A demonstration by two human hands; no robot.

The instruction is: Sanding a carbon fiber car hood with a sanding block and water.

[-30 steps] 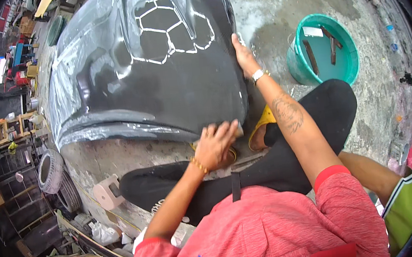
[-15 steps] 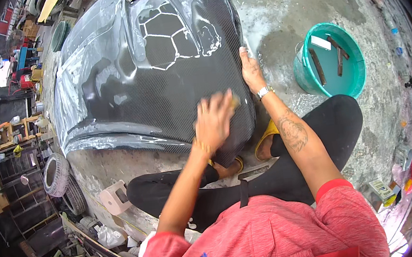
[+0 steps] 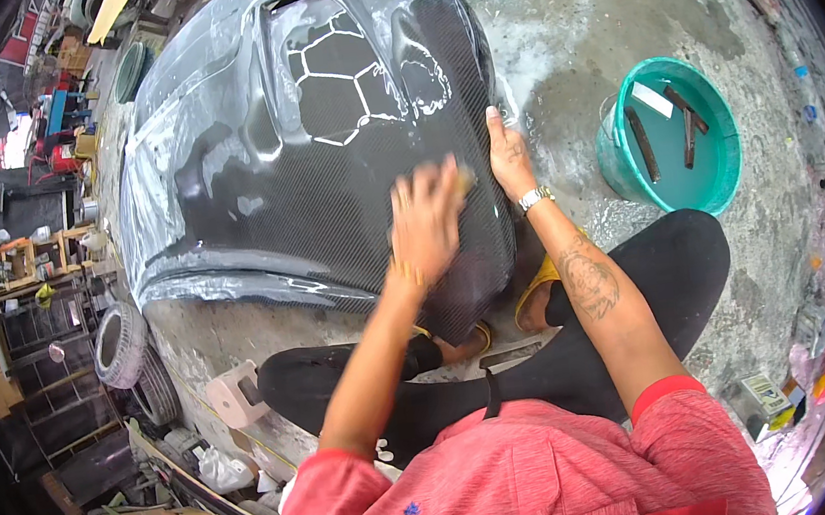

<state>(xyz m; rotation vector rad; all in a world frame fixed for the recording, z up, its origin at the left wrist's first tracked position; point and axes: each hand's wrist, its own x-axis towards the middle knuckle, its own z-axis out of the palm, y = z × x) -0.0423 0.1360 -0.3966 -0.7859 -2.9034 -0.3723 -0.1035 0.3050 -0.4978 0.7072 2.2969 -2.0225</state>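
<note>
A black carbon-fibre car hood (image 3: 326,201), wet and shiny with grey-white smears, lies tilted in front of me. My left hand (image 3: 425,218), blurred by motion, presses on its near right part. Between its fingertips and the hood shows a small yellowish block (image 3: 466,180), mostly hidden by the fingers. My right hand (image 3: 511,159) grips the hood's right edge, thumb on top and fingers out of sight below the rim. Near the top of the hood, white lines form a honeycomb pattern (image 3: 360,74) in a recessed vent area.
A teal bucket (image 3: 613,151) of cloudy water stands at my right, with several dark strips and a white piece in it. Wet concrete floor (image 3: 560,31) surrounds the hood. On the left are tyres (image 3: 122,346), a pinkish stool (image 3: 236,395) and shelving (image 3: 21,263).
My left hand has shifted very slightly over the hood, still blurred. The right hand keeps its hold on the edge. The whole view has moved a little.
</note>
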